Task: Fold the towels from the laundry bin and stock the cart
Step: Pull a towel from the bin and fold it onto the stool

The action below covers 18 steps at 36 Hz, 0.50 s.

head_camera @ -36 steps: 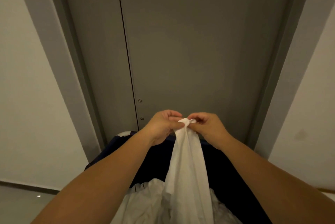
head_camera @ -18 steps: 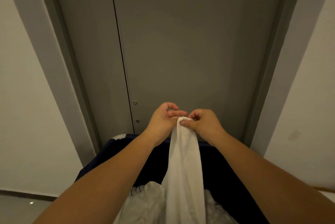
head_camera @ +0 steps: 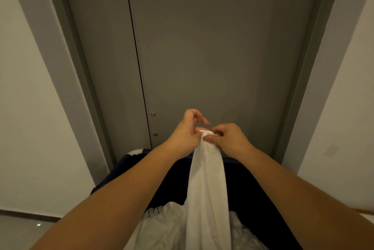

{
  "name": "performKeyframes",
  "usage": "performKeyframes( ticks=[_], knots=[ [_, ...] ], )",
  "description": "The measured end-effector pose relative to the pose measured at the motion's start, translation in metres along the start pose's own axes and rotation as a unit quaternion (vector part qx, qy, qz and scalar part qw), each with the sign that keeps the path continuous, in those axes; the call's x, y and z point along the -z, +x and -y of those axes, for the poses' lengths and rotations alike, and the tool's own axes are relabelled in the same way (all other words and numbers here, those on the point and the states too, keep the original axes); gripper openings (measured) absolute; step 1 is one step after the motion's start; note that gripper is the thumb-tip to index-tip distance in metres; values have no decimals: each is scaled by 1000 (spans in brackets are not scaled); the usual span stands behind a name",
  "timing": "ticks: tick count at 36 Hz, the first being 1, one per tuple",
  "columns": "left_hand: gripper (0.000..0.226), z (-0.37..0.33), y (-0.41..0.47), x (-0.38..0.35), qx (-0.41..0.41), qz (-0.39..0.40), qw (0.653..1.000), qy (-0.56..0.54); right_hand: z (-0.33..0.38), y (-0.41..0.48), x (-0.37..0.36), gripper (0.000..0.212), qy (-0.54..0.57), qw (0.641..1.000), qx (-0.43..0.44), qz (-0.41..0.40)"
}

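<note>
A white towel [head_camera: 208,185] hangs in a long bunched strip from both my hands, raised in front of me. My left hand [head_camera: 187,132] pinches its top edge with thumb and a lower finger, while the index finger sticks out free. My right hand [head_camera: 228,138] pinches the same top edge right beside it. The towel's lower end drops out of view at the bottom. Under it stands the dark navy laundry bin [head_camera: 168,176], with more crumpled white linen [head_camera: 162,227] inside.
A grey double door [head_camera: 202,47] with a vertical seam and two small round fittings [head_camera: 153,114] stands close behind the bin. Pale walls [head_camera: 30,108] flank the door frame on both sides. A strip of grey floor [head_camera: 20,229] shows at lower left.
Both hands stayed together at the towel's top edge. My left index finger has lifted off the cloth and points out. The view tilted slightly.
</note>
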<state>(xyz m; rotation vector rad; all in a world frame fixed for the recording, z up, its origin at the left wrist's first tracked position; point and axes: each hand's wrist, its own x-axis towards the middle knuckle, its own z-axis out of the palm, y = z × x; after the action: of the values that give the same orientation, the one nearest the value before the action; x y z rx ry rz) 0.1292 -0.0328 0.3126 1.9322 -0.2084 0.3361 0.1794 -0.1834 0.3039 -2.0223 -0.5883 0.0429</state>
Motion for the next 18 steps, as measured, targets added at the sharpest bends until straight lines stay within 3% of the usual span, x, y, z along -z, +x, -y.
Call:
performKeyframes(
  ticks=[9,13,18],
  knots=[
    [31,-6,-3,4,9,-45,999,-27,13,3,10,37,-50,997,40,-50],
    [41,-1,-9,2,31,-27,998,57,23,5,18,36,-56,995,60,-62],
    [27,-5,-10,-8,-2,-121,991,55,27,8,24,40,-57,993,68,-84]
  ],
)
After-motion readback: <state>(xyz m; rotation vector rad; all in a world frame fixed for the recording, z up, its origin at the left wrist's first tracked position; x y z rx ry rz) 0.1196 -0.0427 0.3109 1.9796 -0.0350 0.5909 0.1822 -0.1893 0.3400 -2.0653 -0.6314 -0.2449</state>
